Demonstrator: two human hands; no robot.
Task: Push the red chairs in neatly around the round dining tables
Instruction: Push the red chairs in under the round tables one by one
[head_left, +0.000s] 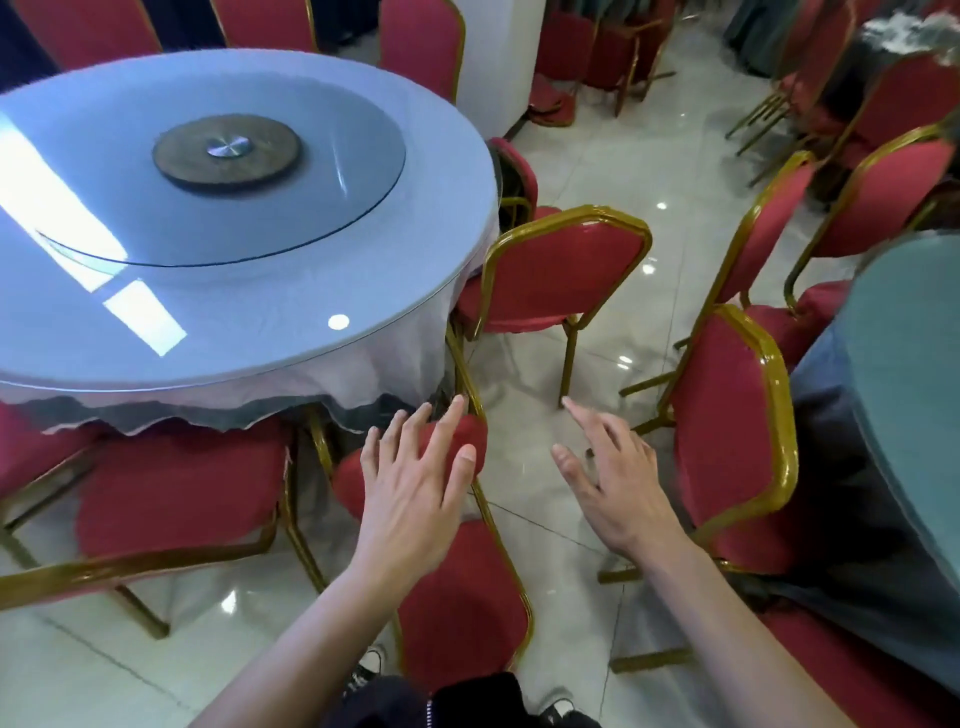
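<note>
Red upholstery and gold-painted metal frames mark every chair around the round worktop, which wears a pale cloth under a clear cover and carries a glass turntable on a dark wooden hub.

Directly below the camera stands the nearest red chair, its backrest toward the person and its seat pointing at the worktop's edge, the front of the seat just short of the hanging cloth. Both hands are spread with straight fingers and grasp nothing. The left hand hovers over that chair's seat; whether it touches the cushion cannot be told. The right hand hangs in the air over the shiny tiled floor, between the nearest chair and a chair at the right that belongs to a neighbouring worktop with a grey-green cloth.

To the left, another red chair sits with its seat partly under the cloth. Farther round on the right side, a third chair stands close to the worktop's rim, its backrest facing outward. More red chairs stand at the far side and in stacks near a white pillar.
</note>
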